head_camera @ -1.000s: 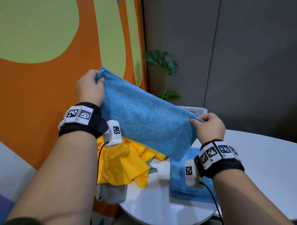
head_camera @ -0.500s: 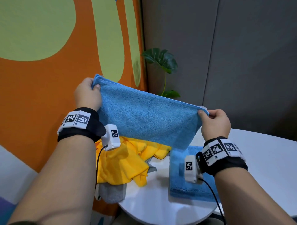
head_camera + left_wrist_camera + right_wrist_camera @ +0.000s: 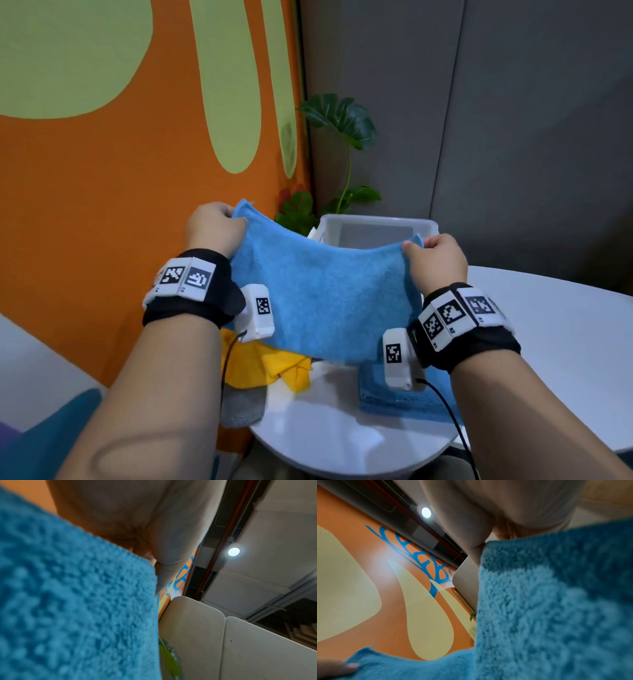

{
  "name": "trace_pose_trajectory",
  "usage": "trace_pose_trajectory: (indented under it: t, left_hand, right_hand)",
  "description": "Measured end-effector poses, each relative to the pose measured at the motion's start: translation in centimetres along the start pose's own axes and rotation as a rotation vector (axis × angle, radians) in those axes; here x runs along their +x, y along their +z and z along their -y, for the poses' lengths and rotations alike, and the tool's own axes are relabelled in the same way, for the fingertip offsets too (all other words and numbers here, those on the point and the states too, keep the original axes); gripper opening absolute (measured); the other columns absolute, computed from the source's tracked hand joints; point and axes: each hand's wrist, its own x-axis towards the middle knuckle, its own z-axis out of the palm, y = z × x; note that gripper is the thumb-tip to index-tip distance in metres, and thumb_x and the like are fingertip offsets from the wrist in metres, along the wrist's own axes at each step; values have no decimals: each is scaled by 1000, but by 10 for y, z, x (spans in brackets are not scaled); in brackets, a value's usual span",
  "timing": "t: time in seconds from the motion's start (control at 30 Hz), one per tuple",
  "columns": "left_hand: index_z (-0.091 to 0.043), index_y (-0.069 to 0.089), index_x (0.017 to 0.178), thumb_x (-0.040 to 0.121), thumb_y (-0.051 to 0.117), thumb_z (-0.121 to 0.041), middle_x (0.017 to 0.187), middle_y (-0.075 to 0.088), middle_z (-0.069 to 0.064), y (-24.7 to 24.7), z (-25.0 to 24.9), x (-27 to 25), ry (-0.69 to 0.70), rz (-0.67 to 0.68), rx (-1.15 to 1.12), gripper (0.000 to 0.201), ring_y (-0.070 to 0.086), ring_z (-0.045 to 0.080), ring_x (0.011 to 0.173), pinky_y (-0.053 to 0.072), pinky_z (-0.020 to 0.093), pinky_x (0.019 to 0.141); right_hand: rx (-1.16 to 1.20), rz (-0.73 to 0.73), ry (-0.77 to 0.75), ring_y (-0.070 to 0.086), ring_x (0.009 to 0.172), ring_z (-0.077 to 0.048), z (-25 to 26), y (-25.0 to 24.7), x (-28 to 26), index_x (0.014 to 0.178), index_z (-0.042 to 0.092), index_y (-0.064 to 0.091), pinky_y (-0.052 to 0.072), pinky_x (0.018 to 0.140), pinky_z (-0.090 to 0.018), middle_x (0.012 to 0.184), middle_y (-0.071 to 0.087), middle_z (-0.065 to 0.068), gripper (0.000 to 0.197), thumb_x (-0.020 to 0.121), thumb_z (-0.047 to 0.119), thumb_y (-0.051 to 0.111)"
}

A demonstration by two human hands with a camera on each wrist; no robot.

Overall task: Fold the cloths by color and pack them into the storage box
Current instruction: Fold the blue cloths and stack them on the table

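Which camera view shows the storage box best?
The head view: the storage box stands on the table behind the blue cloth, its rim and inside visible. Both wrist views show only cloth, hand, wall and ceiling.

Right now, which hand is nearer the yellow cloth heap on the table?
Left. The left hand grips the held blue cloth at its upper left corner, above the yellow cloth. The right hand grips the opposite corner, farther right, above the folded blue cloth.
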Motion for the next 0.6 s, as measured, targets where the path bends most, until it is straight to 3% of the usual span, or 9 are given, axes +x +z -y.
trace_pose_trajectory:
  t: [0.07,0.13,0.23,0.27,0.33,0.4,0.5,0.6]
  left_hand:
    - [-18,67,83,84,56,-16,84,67,5,14,-3,-14,4,35,-43,11,64,29,82,53,39,74]
    - [-22,64,77,81,60,-19,81,66,3,29,-5,-27,7,74,-99,6,66,31,83,56,41,76]
    - [-23,61,70,75,63,-21,76,66,-1,50,-10,-44,37,141,-148,5,66,28,83,58,45,74]
    - [-22,61,70,74,64,-22,75,66,-1,57,-12,-49,52,161,-159,5,67,27,83,58,45,73]
    - [-20,63,73,75,65,-22,75,67,1,66,-19,-62,89,212,-183,3,67,25,78,59,43,68]
    - [-13,65,81,80,66,-19,77,68,5,74,-27,-75,116,268,-215,6,68,23,73,60,40,65]
    - [-12,65,80,85,67,-19,80,70,7,79,-34,-87,150,301,-263,9,69,21,74,60,38,65]
    - [-14,64,75,87,66,-18,79,69,2,82,-37,-92,166,326,-279,13,70,18,75,60,38,66]
  right_hand:
    - [-8,53,6,53,77,-20,1,7,-4,89,11,60,34,63,-25,76,57,0,16,88,27,61]
    - [27,101,15,61,78,-25,2,16,-8,85,13,63,45,66,-27,78,62,-3,17,84,29,65]
    - [165,204,69,67,71,-32,8,26,-17,73,16,58,57,73,-47,73,64,-10,15,80,24,68]
    - [216,245,90,66,66,-30,10,28,-19,77,15,57,58,69,-47,75,64,-12,13,80,21,68]
    - [282,309,122,65,64,-23,12,30,-23,83,14,56,57,60,-37,82,64,-12,12,82,16,68]
    - [286,344,108,66,68,-22,14,30,-26,81,14,57,55,60,-32,82,64,-11,12,82,14,68]
    - [219,346,39,70,77,-28,12,29,-29,76,15,58,60,67,-41,84,69,-13,14,80,16,71]
    - [141,300,-24,71,71,-26,9,26,-30,71,20,60,59,69,-48,75,71,-8,15,74,24,74]
